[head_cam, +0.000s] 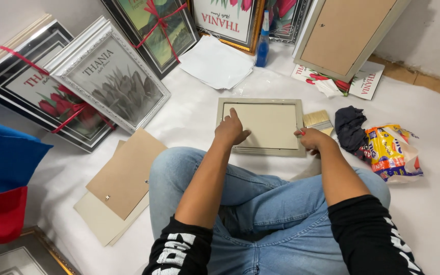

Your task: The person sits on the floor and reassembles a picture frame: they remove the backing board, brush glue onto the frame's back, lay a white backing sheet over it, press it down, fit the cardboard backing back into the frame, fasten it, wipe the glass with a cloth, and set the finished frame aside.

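Note:
A pale picture frame (260,101) lies face down on the white floor covering in front of my knees, with a beige backing board (271,125) set in it. My left hand (231,130) presses flat on the board's left part, fingers pointing away from me. My right hand (311,139) is at the frame's right edge, closed around a small red-tipped tool that is mostly hidden. A flat paintbrush (318,120) lies just beyond that hand, beside the frame.
Brown and beige backing boards (123,178) are stacked at my left. Framed flower prints (109,76) lean along the wall. White sheets (215,63), a blue bottle (263,43), a dark cloth (350,127) and a yellow plastic bag (390,150) lie around.

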